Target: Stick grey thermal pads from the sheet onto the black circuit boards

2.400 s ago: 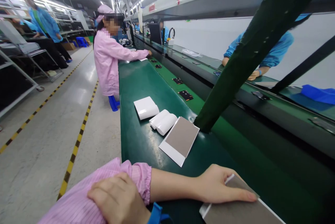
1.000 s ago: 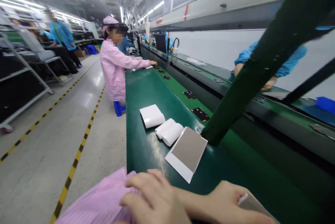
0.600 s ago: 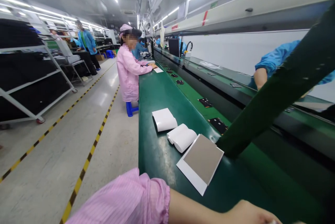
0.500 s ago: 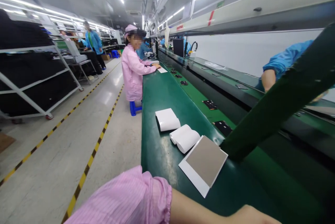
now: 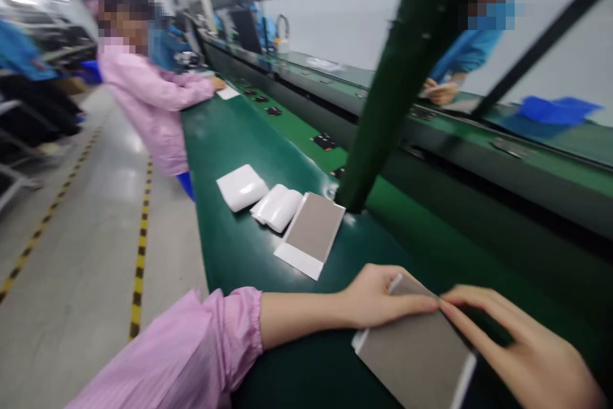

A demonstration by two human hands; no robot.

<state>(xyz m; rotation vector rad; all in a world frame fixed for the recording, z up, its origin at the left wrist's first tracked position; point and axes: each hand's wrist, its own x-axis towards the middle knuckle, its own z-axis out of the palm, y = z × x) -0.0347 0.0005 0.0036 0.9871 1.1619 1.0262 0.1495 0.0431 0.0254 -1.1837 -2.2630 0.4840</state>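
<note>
My left hand (image 5: 378, 297) grips a grey sheet with white edges (image 5: 421, 358), its thumb lying over the top face and its other fingers out of sight beneath. At the sheet's far edge, the thumb and forefinger of my right hand (image 5: 522, 339) pinch close to my left thumb tip. Beyond my left hand, a similar grey sheet on white backing (image 5: 313, 227) lies on the green bench (image 5: 225, 141). Beside it are two curled glossy white sheets, one nearer (image 5: 278, 208) and one farther left (image 5: 242, 187).
A slanted green post (image 5: 383, 90) rises from the bench. Behind it runs a green conveyor line (image 5: 297, 125) carrying dark flat parts (image 5: 324, 141). A person in pink (image 5: 143, 90) sits farther along the bench. Across the line, a person's hands (image 5: 441, 91) hold something small.
The view has swung right and down. Both my hands are now visible with the grey sheet between them; earlier only my left forearm and part of that hand showed.
</note>
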